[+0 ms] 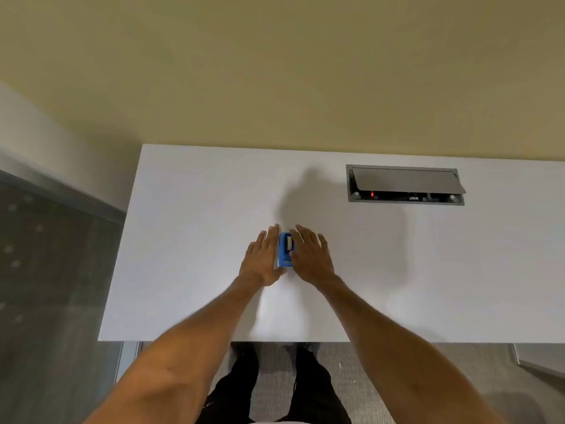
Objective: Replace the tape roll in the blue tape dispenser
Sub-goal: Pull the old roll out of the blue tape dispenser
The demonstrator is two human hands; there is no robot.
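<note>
A small blue tape dispenser [285,250] stands on the white table [189,240], with a pale roll or core showing in its top. My left hand [263,260] lies flat against its left side, fingers straight and together. My right hand [308,255] lies flat against its right side, its thumb touching the dispenser's near end. Both palms face down on the table; neither hand wraps around the dispenser. No spare tape roll is in view.
A grey recessed power box [405,185] with its lid tilted open and a red light sits at the table's back right. The table's left edge [117,255] drops to grey carpet. A beige wall stands behind the table. My legs show below the near edge.
</note>
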